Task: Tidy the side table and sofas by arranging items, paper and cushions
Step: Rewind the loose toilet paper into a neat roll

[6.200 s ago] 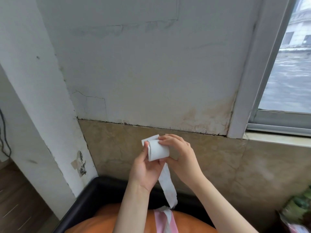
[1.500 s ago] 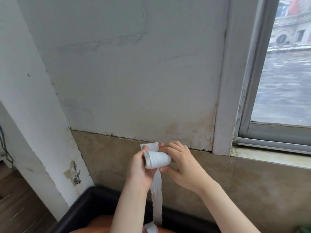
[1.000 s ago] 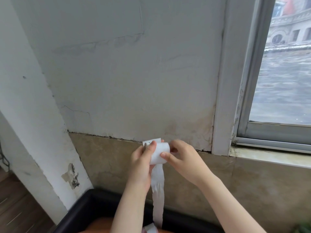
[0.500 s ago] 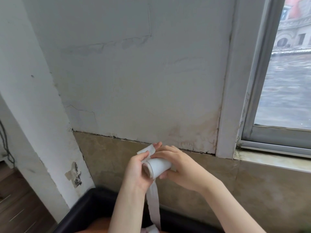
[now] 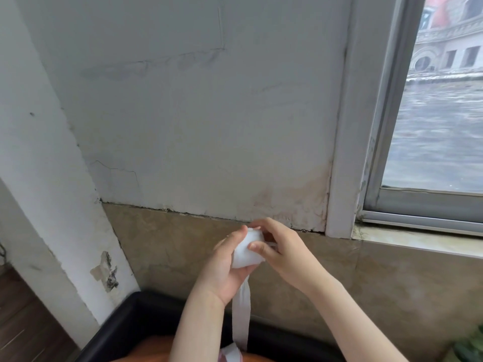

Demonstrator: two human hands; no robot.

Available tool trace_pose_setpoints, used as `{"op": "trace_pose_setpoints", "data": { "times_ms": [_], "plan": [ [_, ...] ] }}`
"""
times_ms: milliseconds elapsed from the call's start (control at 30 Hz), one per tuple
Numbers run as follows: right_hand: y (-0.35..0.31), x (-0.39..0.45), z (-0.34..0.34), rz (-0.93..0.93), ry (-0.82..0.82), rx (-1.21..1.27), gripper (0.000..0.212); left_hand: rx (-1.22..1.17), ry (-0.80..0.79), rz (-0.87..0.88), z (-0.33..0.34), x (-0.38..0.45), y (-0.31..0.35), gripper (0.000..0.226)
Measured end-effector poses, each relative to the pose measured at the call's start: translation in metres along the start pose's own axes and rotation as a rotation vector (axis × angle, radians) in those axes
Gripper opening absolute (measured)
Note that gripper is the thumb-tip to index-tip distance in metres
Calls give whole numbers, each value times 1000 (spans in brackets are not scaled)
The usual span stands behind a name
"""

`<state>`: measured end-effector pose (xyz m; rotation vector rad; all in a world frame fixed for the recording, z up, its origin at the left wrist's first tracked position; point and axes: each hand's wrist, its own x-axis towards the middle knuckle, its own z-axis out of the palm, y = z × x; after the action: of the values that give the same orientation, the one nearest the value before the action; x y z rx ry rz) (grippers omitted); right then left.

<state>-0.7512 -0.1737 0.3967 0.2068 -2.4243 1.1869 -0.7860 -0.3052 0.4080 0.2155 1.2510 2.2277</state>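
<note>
Head view: you hold a small roll of white paper (image 5: 247,249) in front of you with both hands, in the air, before the brown stone band (image 5: 167,246) of the wall. Your left hand (image 5: 226,267) grips the roll from the left and from below, with the thumb lying on its left end. Your right hand (image 5: 281,250) closes on it from the right: the fingers curl over the top and the thumb presses on the front. A loose strip (image 5: 241,317) of the same paper hangs straight down from the roll, between your forearms, and its lower end lies folded on an orange surface (image 5: 156,352) at the bottom edge of the picture. This orange surface sits inside a black frame (image 5: 130,320), whose rim runs along the foot of the wall. Above the stone band the wall is grey plaster (image 5: 196,126) with cracks and stains. At the right there is a window (image 5: 439,126), and something green (image 5: 470,346) shows blurred in the bottom right corner.
</note>
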Motion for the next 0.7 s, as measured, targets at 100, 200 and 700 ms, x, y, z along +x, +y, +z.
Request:
{"op": "trace_pose_setpoints", "data": {
  "times_ms": [100,200,700],
  "plan": [
    [6,-4,3,-116,96,-203,45,-71,112,-25,7,3,-1,34],
    [11,-8,5,-193,46,-365,64,-142,204,-54,11,4,-2,34],
    [10,-3,-4,-241,52,-370,55,-250,158,-85,12,8,-3,62]
  ]
}}
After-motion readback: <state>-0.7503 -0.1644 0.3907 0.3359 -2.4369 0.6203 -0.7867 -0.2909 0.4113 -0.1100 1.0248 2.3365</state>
